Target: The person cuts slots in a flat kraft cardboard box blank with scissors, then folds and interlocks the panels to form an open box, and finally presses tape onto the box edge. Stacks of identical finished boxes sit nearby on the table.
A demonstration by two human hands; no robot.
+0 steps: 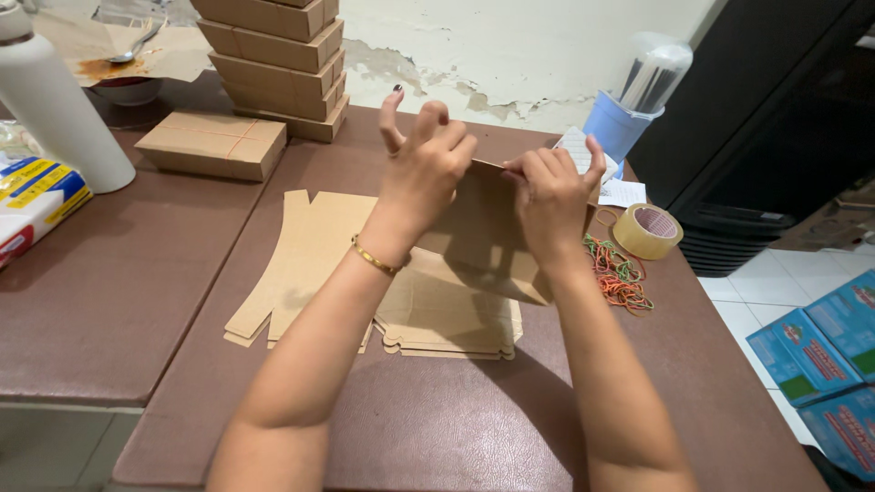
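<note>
Both hands grip one flat cardboard blank [478, 232], raised just above the surface [437, 428]. The left hand [424, 173] pinches its upper edge, index finger lifted free; the right hand [550, 196] is closed on the same edge, just beside it. More cut blanks [310, 264] lie stacked underneath.

Risk, as judged: uneven pressure between the two grips could crease the panel off its fold line, and a slip could scatter the stack below (the rubber bands [618, 273] lie near its right edge).

Packages: a folded brown box [211, 144] far left, a tower of the same [278, 55] behind it; a yellow-and-blue packet [32, 205] at the left margin; blue cartons [825, 355] on the floor, right. A tape roll [647, 230] sits beyond the bands.
</note>
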